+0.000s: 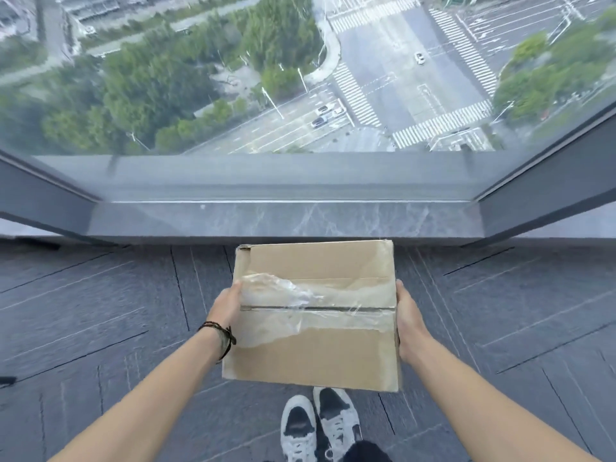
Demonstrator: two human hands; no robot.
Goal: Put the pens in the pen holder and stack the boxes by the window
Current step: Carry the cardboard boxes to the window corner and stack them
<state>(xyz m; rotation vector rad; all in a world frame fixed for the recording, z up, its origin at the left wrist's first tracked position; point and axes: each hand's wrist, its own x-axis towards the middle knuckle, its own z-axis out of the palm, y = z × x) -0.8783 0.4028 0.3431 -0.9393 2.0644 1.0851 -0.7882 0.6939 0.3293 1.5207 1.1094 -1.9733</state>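
A brown cardboard box (316,356) with torn clear tape across its closed flaps hangs in the air in front of me, above the floor and just short of the window sill (206,219). My left hand (225,305) grips its left side, thumb at the top edge. My right hand (408,316) grips its right side. The fingers of both hands are hidden behind or under the box. No pens, pen holder or other boxes are in view.
A grey marble sill runs below a large window (300,78) that looks down on streets and trees. Dark frame posts angle in at left (46,195) and right (540,191). Dark carpet tiles (100,311) cover the floor. My shoes (300,425) stand below the box.
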